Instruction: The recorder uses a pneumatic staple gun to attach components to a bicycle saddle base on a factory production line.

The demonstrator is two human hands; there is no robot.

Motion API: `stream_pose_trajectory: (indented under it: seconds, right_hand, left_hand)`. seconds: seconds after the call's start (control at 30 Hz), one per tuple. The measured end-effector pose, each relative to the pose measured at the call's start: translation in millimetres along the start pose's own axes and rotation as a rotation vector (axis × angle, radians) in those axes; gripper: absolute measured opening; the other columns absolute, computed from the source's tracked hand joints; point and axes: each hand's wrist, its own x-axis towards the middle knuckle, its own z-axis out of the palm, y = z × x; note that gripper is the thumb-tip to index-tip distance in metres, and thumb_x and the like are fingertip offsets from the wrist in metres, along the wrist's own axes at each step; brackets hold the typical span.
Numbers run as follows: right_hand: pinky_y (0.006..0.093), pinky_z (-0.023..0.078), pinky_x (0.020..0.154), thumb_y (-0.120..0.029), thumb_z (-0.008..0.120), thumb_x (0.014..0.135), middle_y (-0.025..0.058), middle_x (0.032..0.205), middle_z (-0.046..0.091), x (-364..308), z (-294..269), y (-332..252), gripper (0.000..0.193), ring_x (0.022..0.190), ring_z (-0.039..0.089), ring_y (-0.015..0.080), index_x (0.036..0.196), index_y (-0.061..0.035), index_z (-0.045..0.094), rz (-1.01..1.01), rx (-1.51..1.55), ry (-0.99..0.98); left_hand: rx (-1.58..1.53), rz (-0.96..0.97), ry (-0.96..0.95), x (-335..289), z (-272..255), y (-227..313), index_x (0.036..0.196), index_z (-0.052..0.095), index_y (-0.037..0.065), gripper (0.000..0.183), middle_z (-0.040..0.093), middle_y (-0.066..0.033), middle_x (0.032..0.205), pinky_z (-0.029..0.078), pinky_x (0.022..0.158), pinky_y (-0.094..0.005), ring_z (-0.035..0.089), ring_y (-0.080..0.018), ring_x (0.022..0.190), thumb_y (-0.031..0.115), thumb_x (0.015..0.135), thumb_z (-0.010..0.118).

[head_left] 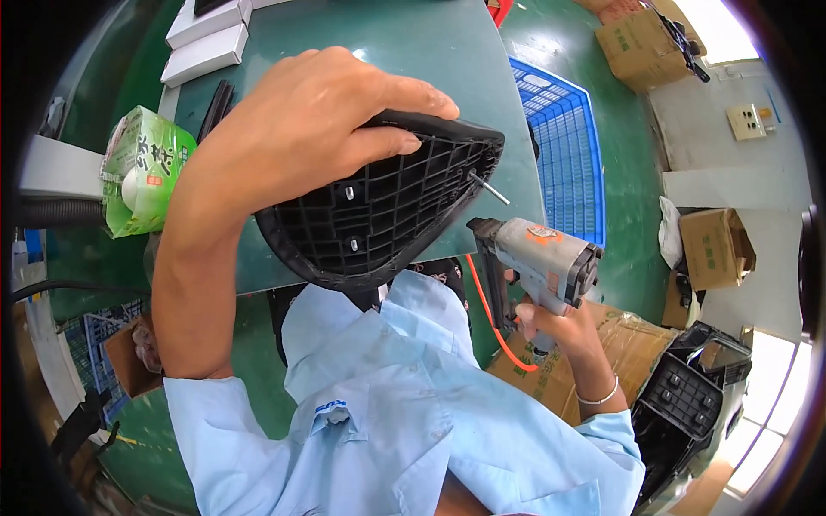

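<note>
My left hand point(318, 112) grips the upper edge of a black seat point(391, 202), thumb on its underside. The ribbed plastic underside faces me, with two short metal studs and a longer metal pin point(490, 188) sticking out near the narrow right end. Black covering wraps round the rim. To the right, my right hand point(551, 322) is wrapped round the handle of a grey and black pneumatic staple gun point(542, 249). The gun's nose points left toward the seat and stands apart from it. An orange air hose point(482, 297) runs from the handle toward the table.
The seat is over a green table point(413, 43). White boxes point(206, 56) and a green packet point(146, 172) stand at the left. A blue plastic crate point(572, 163) is beyond the right table edge. Cardboard boxes point(594, 353) and black plastic parts point(684, 391) lie at my right.
</note>
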Motion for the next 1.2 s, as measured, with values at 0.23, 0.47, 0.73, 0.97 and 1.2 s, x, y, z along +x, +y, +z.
stream_pose_trajectory:
  seconds: [0.23, 0.47, 0.73, 0.97, 1.2]
  right_hand:
    - [0.0228, 0.039, 0.05, -0.011, 0.067, 0.075, 0.0046, 0.085, 0.055, 13, 7, -4, 0.044, 0.059, 0.051, 0.0089, 0.114, 0.0021, 0.05, 0.003, -0.012, -0.052]
    - [0.0236, 0.043, 0.051, -0.007, 0.067, 0.075, 0.0065, 0.1, 0.057, 14, 4, 0, 0.046, 0.062, 0.054, 0.0099, 0.116, 0.0025, 0.049, 0.072, -0.021, -0.063]
    - [0.0248, 0.044, 0.056, -0.007, 0.069, 0.074, 0.0055, 0.103, 0.057, 9, 11, 8, 0.048, 0.071, 0.055, 0.0111, 0.117, 0.0015, 0.05, -0.06, -0.014, -0.067]
    - [0.0252, 0.044, 0.059, -0.007, 0.068, 0.075, 0.0031, 0.09, 0.058, 4, 20, 8, 0.041, 0.072, 0.053, 0.0099, 0.113, 0.0008, 0.053, 0.061, -0.051, -0.116]
    - [0.0264, 0.043, 0.06, -0.011, 0.069, 0.076, 0.0021, 0.081, 0.057, -1, 18, 16, 0.03, 0.071, 0.052, 0.011, 0.102, -0.0013, 0.058, 0.006, -0.237, -0.122]
  left_hand:
    - [-0.002, -0.007, 0.024, -2, 1, 1, 0.109, 0.064, 0.007, 0.031, 0.065, -0.0112, 0.107, 0.048, 0.082, -0.0361, 0.061, -0.031, 0.094, 0.015, 0.079, 0.061]
    - [0.006, 0.027, 0.067, 0, 1, 2, 0.108, 0.065, 0.007, 0.03, 0.065, -0.0113, 0.106, 0.048, 0.08, -0.0365, 0.061, -0.031, 0.092, 0.015, 0.079, 0.062]
    - [0.0, 0.055, 0.105, -3, 5, -1, 0.108, 0.065, 0.009, 0.03, 0.066, -0.0114, 0.102, 0.048, 0.074, -0.0376, 0.061, -0.0317, 0.085, 0.016, 0.079, 0.062]
    - [0.008, 0.055, 0.124, -4, 6, 2, 0.107, 0.065, 0.009, 0.029, 0.066, -0.0107, 0.1, 0.048, 0.073, -0.0377, 0.061, -0.0316, 0.085, 0.017, 0.08, 0.062]
    - [0.008, 0.026, 0.097, -5, 3, 5, 0.106, 0.065, 0.011, 0.028, 0.067, -0.0087, 0.097, 0.046, 0.072, -0.0388, 0.061, -0.0305, 0.082, 0.017, 0.079, 0.062]
